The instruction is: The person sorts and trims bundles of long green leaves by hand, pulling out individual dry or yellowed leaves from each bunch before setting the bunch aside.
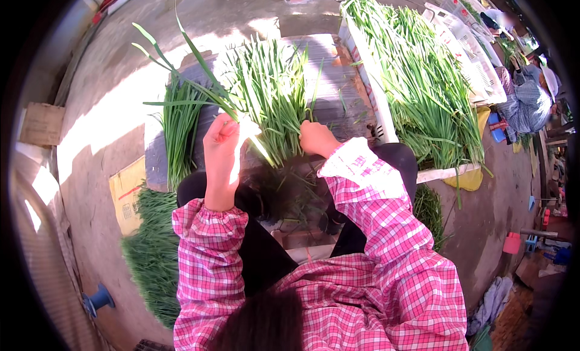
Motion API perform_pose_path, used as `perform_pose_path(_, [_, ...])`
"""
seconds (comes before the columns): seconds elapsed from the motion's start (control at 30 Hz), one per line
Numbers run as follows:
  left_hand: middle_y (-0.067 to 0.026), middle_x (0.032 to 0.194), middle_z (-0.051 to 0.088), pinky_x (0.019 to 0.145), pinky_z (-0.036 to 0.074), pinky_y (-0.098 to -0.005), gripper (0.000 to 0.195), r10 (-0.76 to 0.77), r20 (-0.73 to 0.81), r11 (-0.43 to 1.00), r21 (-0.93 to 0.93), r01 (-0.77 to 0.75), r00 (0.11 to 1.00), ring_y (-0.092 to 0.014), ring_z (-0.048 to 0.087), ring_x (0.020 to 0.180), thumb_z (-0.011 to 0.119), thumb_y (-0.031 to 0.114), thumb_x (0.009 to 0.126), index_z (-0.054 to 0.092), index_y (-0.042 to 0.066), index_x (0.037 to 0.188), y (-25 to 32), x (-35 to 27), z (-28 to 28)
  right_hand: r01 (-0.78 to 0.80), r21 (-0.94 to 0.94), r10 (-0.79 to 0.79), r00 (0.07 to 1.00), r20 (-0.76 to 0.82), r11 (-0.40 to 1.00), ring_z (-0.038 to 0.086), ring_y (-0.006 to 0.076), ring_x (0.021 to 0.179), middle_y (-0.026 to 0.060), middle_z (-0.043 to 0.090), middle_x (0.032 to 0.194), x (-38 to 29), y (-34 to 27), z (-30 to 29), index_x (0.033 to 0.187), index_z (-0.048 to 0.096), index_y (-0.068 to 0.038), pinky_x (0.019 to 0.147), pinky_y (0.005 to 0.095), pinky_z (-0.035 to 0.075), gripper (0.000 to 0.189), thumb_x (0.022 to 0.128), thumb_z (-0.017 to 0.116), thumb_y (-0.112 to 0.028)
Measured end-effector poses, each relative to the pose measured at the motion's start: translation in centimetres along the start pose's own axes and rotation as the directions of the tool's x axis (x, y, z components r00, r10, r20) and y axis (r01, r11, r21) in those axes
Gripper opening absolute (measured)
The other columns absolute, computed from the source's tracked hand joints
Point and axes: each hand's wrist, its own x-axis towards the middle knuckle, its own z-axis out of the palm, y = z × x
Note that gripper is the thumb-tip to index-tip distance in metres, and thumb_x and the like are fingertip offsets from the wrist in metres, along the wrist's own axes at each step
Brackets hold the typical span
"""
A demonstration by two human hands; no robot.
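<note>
Closed around several long green leafy stalks (pixel 213 95), which look like garlic chives, my left hand (pixel 226 138) is raised over the near edge of a low dark board (pixel 156 147). The stalks fan out to the upper left, and a pale stem end points down to the right. My right hand (pixel 317 138) has its fingers curled at the lower right edge of a loose pile of the same greens (pixel 272 83); whether it pinches a stalk is hidden. A neater bundle (pixel 181 124) lies at the board's left side.
A white plastic crate (pixel 385 124) heaped with greens (pixel 421 79) stands right of the board. More greens (pixel 156 256) lie on the floor at left, near a yellow sack (pixel 127 194) and a blue spool (pixel 99 300). Another person (pixel 528 97) sits far right.
</note>
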Motion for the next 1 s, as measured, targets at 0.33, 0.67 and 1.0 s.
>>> perform_pose_path(0.33, [-0.0063,0.077,0.054,0.063,0.042,-0.0207,0.012,-0.018,0.008,0.998,-0.052,0.018,1.0,-0.012,0.053,0.07,0.044,-0.005,0.075,0.049,-0.003,0.085,-0.8,0.3,-0.4,0.138,-0.23,-0.171,0.976,-0.131,0.963,0.057,0.0299,0.066,0.0158,0.056,0.068,-1.5,-0.9,-5.7,0.067,0.053,-0.002,0.055,0.0371,0.046,0.007,0.063,0.048,-0.006])
perform_pose_path(0.67, [-0.003,0.073,0.053,0.062,0.041,-0.0193,0.012,-0.064,-0.033,0.998,-0.027,0.063,0.997,-0.01,0.052,0.068,0.049,-0.001,0.074,0.05,-0.002,0.086,0.1,-0.1,0.8,0.037,-0.18,-0.082,0.965,-0.248,0.983,0.056,0.0339,0.065,0.0203,0.056,0.069,-2.3,0.5,-12.3,0.064,0.054,0.0,0.061,0.0389,0.045,0.013,0.065,0.045,-0.009])
perform_pose_path(1.0, [-0.0077,0.074,0.049,0.075,0.044,-0.0301,0.014,-0.038,-0.075,0.981,-0.192,0.023,0.996,-0.018,0.053,0.073,0.046,0.002,0.077,0.045,-0.002,0.09,-0.1,-0.2,0.5,0.061,0.378,0.127,0.883,-0.452,0.924,0.048,0.0154,0.048,0.008,0.05,0.054,-8.9,3.9,-19.8,0.084,0.053,0.003,0.048,0.0259,0.039,0.019,0.078,0.041,-0.01])
